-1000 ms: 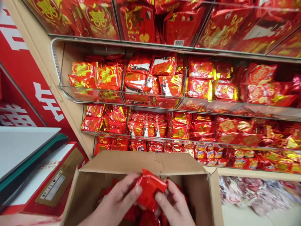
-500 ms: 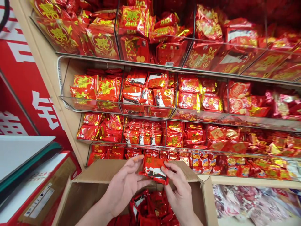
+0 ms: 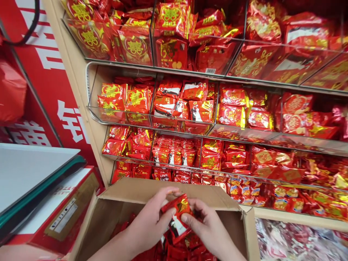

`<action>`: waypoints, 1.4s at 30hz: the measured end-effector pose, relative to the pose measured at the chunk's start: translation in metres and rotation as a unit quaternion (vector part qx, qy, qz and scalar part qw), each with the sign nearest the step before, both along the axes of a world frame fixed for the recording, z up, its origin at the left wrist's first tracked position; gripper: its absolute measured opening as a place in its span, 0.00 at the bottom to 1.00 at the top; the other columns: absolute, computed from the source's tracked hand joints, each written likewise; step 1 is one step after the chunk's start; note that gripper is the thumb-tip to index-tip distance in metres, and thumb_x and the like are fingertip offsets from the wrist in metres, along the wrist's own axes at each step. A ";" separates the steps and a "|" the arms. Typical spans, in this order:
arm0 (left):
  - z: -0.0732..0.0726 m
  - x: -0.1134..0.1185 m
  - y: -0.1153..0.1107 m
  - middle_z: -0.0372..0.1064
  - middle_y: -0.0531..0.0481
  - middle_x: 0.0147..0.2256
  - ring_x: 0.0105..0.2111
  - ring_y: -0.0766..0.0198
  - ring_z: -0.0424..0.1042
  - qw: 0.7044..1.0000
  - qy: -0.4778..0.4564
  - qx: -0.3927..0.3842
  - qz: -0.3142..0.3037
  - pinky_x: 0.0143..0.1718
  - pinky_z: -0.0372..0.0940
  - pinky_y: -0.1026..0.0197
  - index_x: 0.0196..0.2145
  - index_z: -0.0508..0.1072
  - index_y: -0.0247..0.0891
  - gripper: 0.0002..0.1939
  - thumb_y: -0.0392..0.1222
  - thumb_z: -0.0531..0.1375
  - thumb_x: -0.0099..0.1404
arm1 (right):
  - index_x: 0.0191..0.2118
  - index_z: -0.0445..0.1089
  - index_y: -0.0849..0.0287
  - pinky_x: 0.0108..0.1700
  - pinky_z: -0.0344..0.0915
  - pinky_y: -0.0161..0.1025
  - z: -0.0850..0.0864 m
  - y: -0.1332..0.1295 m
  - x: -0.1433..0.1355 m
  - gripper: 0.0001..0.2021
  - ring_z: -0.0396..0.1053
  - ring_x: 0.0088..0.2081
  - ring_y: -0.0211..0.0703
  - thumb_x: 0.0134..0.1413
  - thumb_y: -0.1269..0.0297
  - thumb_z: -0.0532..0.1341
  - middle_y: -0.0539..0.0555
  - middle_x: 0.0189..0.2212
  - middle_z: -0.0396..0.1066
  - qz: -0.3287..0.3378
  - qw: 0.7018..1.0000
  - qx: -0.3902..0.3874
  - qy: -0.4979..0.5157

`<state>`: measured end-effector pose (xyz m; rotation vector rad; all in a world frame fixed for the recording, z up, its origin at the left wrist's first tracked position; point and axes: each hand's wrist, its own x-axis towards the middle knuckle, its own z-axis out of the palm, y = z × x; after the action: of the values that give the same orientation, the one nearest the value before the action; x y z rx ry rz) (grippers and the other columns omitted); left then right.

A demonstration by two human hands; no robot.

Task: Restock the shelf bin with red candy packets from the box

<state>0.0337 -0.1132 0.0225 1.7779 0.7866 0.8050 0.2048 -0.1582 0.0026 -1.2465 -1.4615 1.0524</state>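
A red foil packet, printed with a white and black figure and gold marks, is tilted between my two hands above an open cardboard box. My left hand grips its left side, thumb on the front. From the right, my right hand presses a thumb on the packet's front, with its fingers behind, partly hidden. More red packets lie loose in the box below, partly covered by my hands and wrists.
Clear-fronted shelves full of red and gold packets rise behind the box. At left stand stacked boxes with a white board on top. Clear-wrapped pale and pink items lie at lower right. A red banner hangs at left.
My left hand has closed on the packet, which only the right hand held before. The packet has turned from lying sideways to upright and tilted. The view has shifted left.
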 end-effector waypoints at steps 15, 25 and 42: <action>-0.015 -0.041 0.089 0.71 0.48 0.32 0.33 0.61 0.70 0.981 0.146 -0.017 0.124 0.37 0.63 0.59 0.36 0.69 0.37 0.15 0.48 0.54 0.55 | 0.58 0.42 0.59 0.30 0.61 0.35 0.038 0.141 0.018 0.29 0.69 0.30 0.41 0.51 0.73 0.52 0.60 0.40 0.61 -0.209 0.822 0.077 -0.525; -0.019 -0.037 0.088 0.71 0.50 0.31 0.33 0.61 0.69 0.982 0.152 -0.034 0.103 0.38 0.62 0.60 0.34 0.70 0.37 0.13 0.48 0.55 0.54 | 0.34 0.71 0.72 0.33 0.65 0.45 0.035 0.154 0.013 0.14 0.66 0.39 0.55 0.51 0.81 0.48 0.70 0.34 0.67 -0.158 0.726 0.068 -0.666; -0.025 -0.038 0.088 0.73 0.49 0.32 0.31 0.64 0.72 0.979 0.143 0.073 0.129 0.36 0.66 0.61 0.36 0.69 0.37 0.12 0.45 0.53 0.57 | 0.43 0.62 0.68 0.29 0.64 0.35 0.015 0.154 0.026 0.13 0.70 0.32 0.44 0.54 0.78 0.46 0.64 0.40 0.61 -0.210 0.726 0.090 -0.648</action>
<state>-0.0042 -0.0249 -0.0029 1.9770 1.1929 0.7992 0.2304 -0.0039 0.0180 -2.1713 -1.9708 -0.4999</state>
